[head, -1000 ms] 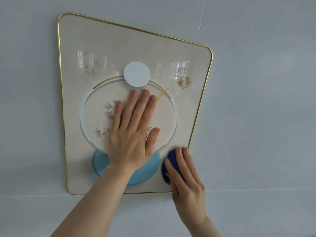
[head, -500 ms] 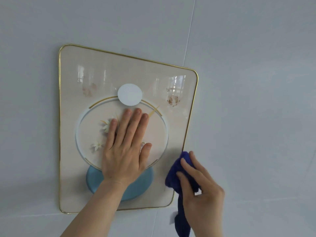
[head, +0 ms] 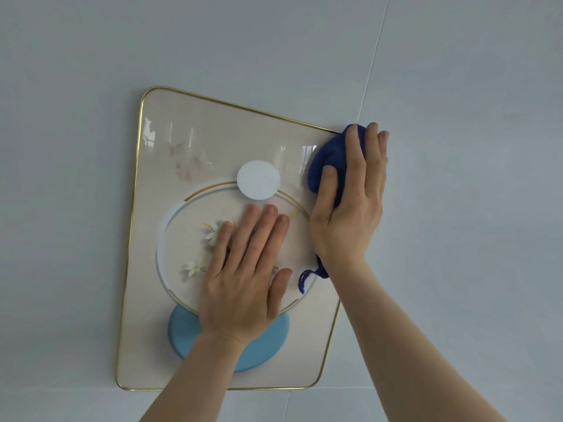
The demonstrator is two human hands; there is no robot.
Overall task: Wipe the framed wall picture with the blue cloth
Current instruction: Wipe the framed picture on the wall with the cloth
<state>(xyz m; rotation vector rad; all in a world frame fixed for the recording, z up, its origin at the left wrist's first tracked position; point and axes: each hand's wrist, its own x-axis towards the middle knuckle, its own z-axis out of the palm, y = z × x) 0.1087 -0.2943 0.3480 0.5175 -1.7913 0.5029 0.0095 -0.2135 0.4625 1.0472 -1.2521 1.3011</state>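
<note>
Picture [head: 195, 141] hung on grey wall [head: 457, 208], gold frame, glossy face with reflections; left hand [head: 243, 275] lay flat on the centre, fingers straight and together, grip holding nothing; right hand [head: 350, 202] pressed the cloth [head: 326, 166] onto the picture's 2 o'clock corner, grip spread over the bunched cloth, fingertips past the frame edge; cloth tail [head: 307, 277] hung out below the wrist; faint brownish smudge [head: 189, 166] at 11 o'clock.
</note>
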